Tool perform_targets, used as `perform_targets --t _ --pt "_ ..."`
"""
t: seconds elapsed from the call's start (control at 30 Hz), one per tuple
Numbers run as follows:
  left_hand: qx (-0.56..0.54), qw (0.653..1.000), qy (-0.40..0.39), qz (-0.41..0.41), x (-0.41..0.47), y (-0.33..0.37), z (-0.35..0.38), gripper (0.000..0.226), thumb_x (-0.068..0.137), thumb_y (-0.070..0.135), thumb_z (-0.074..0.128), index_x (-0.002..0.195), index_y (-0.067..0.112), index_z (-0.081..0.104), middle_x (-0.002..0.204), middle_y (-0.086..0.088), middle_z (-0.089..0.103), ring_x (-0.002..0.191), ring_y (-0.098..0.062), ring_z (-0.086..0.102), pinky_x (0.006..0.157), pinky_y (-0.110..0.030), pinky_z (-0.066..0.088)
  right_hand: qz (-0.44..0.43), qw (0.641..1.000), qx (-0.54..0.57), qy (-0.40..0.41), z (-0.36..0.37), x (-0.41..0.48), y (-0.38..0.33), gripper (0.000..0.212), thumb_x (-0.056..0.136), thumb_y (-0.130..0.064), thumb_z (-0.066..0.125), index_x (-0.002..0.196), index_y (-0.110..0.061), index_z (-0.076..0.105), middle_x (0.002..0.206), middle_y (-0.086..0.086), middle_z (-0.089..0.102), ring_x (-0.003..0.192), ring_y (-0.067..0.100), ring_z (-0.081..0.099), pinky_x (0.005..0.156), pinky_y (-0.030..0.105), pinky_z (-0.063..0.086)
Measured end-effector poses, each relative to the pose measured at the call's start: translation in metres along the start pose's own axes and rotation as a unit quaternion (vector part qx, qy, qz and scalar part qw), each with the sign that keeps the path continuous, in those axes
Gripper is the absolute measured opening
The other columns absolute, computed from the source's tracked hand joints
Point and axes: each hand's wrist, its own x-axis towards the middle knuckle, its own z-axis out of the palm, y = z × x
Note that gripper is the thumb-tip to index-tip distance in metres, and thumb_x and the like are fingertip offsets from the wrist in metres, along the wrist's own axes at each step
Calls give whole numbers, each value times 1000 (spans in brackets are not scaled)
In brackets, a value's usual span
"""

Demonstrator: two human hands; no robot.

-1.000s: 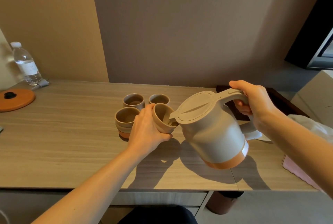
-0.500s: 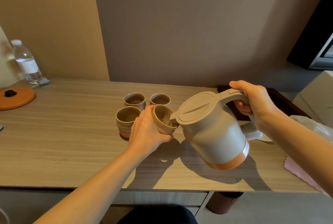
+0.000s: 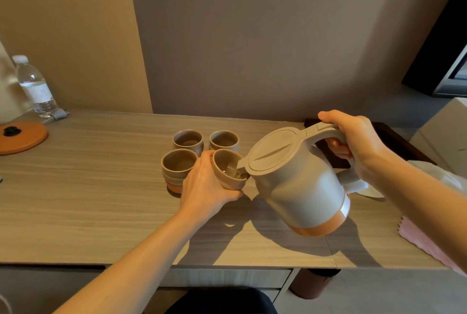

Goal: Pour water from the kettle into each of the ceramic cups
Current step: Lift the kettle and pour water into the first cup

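My right hand grips the handle of a grey kettle with an orange base band, held in the air and tilted left. Its spout sits over the rim of a brown ceramic cup, which my left hand holds tilted toward the kettle. Water shows inside that cup. Three more cups stand on the wooden table: a front-left cup, a back-left cup and a back-right cup.
An orange kettle base and a clear water bottle are at the far left. A dark tray, white cloth and pink cloth lie at the right. A bin stands below the table edge.
The kettle has stayed tilted at the held cup, and water now shows more plainly in the cup. Both hands have kept their holds with hardly any movement.
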Motion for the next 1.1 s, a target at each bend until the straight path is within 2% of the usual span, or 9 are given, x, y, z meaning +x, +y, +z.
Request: perform_targets --t 0.37,0.6,0.8,1.1 --pt "-6 1000 7 -22 0 0 5 97 46 52 92 124 31 38 124 8 59 116 -17 58 91 -40 52 -4 1000 -9 1 1 0 -4 39 88 -36 60 57 -13 59 39 -5 47 34 4 42 50 22 34" --pt "-33 999 8 -35 -2 0 12 98 47 45 94 127 27 39 125 6 58 118 -15 55 84 -25 43 -9 1000 -21 1 2 3 -4 36 87 -37 61 61 -12 61 41 -6 49 35 3 44 51 21 37" --pt "-47 998 14 -49 -3 -2 16 98 48 43 94 127 26 39 127 5 57 119 -16 55 84 -23 44 -11 1000 -26 -1 4 3 -6 37 87 -37 61 59 -11 60 45 -2 48 36 4 43 51 21 37" --pt "-84 994 13 -73 -2 -2 23 100 48 40 95 130 25 38 130 5 55 122 -15 52 85 -20 41 -4 1000 -22 1 5 5 -4 37 87 -37 60 61 -11 61 39 -6 48 33 3 43 51 22 35"
